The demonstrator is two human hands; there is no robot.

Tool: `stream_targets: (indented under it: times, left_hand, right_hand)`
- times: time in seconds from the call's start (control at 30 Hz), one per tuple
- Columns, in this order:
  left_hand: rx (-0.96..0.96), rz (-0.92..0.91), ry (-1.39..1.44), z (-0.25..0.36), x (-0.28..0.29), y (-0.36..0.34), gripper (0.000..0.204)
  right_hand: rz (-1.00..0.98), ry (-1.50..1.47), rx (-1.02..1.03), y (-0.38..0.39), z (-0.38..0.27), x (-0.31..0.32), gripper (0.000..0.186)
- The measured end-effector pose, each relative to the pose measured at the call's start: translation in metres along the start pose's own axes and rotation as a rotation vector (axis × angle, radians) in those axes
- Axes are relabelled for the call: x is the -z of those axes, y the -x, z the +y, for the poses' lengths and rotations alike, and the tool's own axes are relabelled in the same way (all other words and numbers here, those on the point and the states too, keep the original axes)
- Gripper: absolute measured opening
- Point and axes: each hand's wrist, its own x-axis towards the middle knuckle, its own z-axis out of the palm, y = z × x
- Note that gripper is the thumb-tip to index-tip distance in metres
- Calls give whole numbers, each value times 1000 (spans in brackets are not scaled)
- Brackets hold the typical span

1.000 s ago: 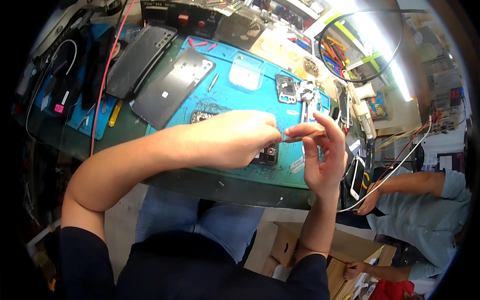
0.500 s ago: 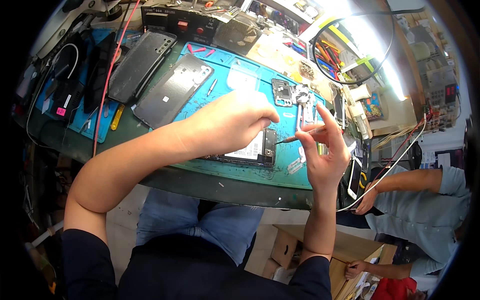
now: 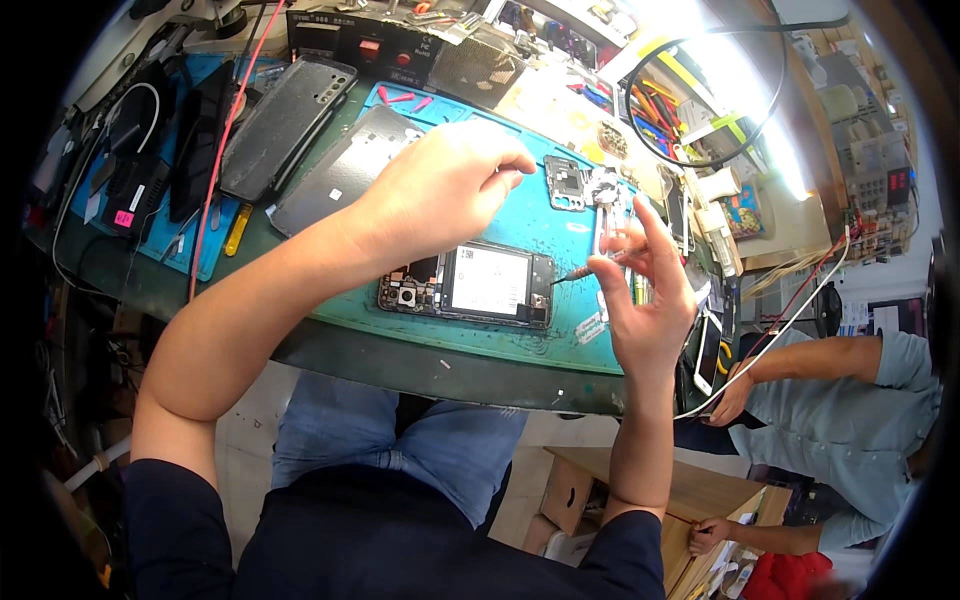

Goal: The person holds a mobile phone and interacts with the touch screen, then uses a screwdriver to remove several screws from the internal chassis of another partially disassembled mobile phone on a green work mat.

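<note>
An opened phone lies on the blue repair mat, its battery and camera parts exposed. My right hand grips a thin screwdriver, whose dark tip reaches the phone's right end. Higher up and to the left, my left hand hovers over the mat with thumb and fingers pinched together. Whatever it holds, if anything, is too small to make out. Partly behind that hand is a loose phone back cover. A black inner phone cover rests beyond the phone.
Another dark phone cover lies at the left, beside a red cable and a yellow-handled tool. A black bench device stands at the back. A white phone lies at the right edge; another person's arm is nearby.
My left hand has lifted away from the phone, up and slightly left, uncovering the battery and camera parts. My right hand and the screwdriver have barely moved.
</note>
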Motion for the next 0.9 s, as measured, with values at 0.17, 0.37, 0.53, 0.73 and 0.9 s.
stream_targets:
  times: [0.17, 0.37, 0.53, 0.73, 0.9]
  left_hand:
    - [31, 26, 6, -2, 3, -1, 18]
    - [-35, -120, 31, 1, 5, -1, 19]
    - [-272, -573, 54, 26, 1, 20, 29]
    - [-427, -514, -149, 31, -3, 23, 43]
    - [-437, -507, -233, 28, -9, 29, 39]
  right_hand:
    - [22, 105, 89, -1, 3, -1, 52]
    - [-41, -206, -56, 0, -3, -1, 52]
    - [-25, -46, 27, 1, 1, -7, 53]
    - [-13, -200, -91, 3, -4, -3, 51]
    - [-38, -28, -22, -1, -5, -1, 49]
